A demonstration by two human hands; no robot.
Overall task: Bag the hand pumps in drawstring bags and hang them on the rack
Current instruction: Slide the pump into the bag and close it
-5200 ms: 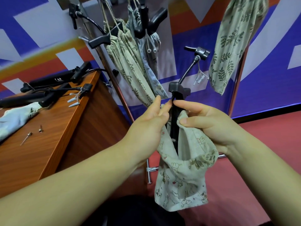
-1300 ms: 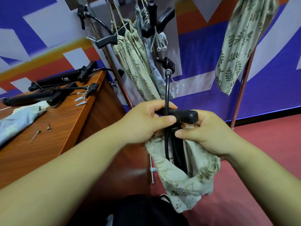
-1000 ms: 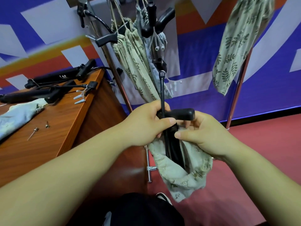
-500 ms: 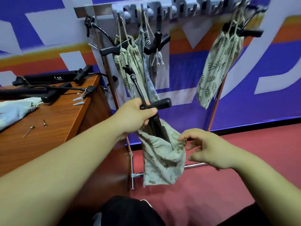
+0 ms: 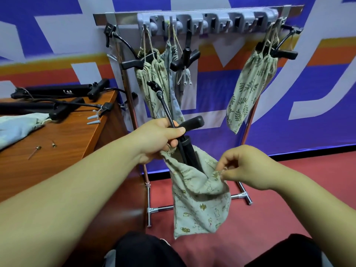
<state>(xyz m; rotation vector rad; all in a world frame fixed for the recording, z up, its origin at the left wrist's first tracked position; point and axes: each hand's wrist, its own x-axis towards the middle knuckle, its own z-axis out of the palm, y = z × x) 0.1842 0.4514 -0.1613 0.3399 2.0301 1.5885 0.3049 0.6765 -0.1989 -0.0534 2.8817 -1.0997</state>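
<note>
A black hand pump (image 5: 187, 149) stands in a pale printed drawstring bag (image 5: 198, 197) held in front of the rack. Its handle and hose stick out of the bag's mouth. My left hand (image 5: 158, 137) grips the pump's top, the hose and the bag's left rim. My right hand (image 5: 244, 166) pinches the bag's right rim, pulling the mouth wide. The rack's hook rail (image 5: 210, 22) carries bagged pumps: two at the left (image 5: 154, 78) and one leaf-print bag at the right (image 5: 250, 87).
A wooden table (image 5: 63, 143) at the left holds two loose black pumps (image 5: 57, 91), a light blue bag (image 5: 17, 128), white nozzles and small needles. The rack's chrome legs (image 5: 154, 211) stand on red floor. A blue patterned wall is behind.
The pump's handle has been pushed down toward the bag's mouth. My right hand let go of the pump side, then took the bag's right rim. The view tilted up, showing the hook rail.
</note>
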